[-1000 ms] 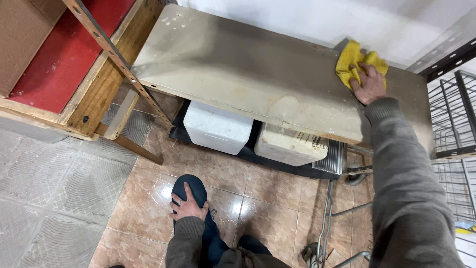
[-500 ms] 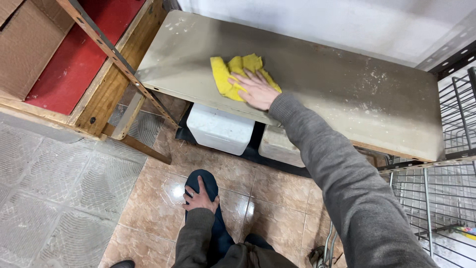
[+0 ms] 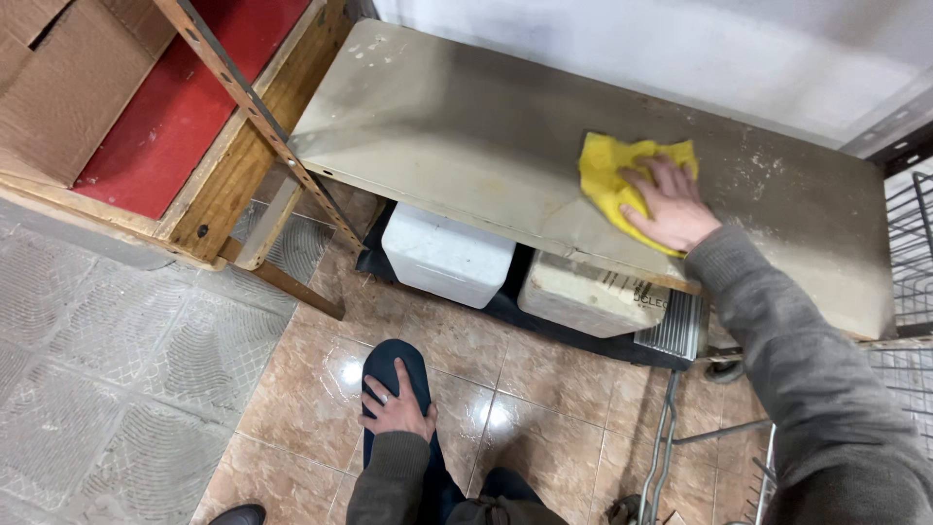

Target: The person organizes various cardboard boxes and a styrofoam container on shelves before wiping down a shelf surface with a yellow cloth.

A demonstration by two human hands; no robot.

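My right hand presses flat on a crumpled yellow cloth lying on a dusty beige metal shelf. The cloth sits right of the shelf's middle, near its front edge. White dust specks show on the shelf's far right and top left. My left hand rests on my bent knee in dark trousers, fingers spread, holding nothing.
Two white foam boxes stand under the shelf on a black base. A wooden frame with a red panel and a cardboard box lie at left. A slotted metal bar crosses diagonally. Wire racks stand at right. Tiled floor below.
My right hand slid the cloth from the shelf's far right to its left part, then back towards the right. The left hand stayed on the knee.
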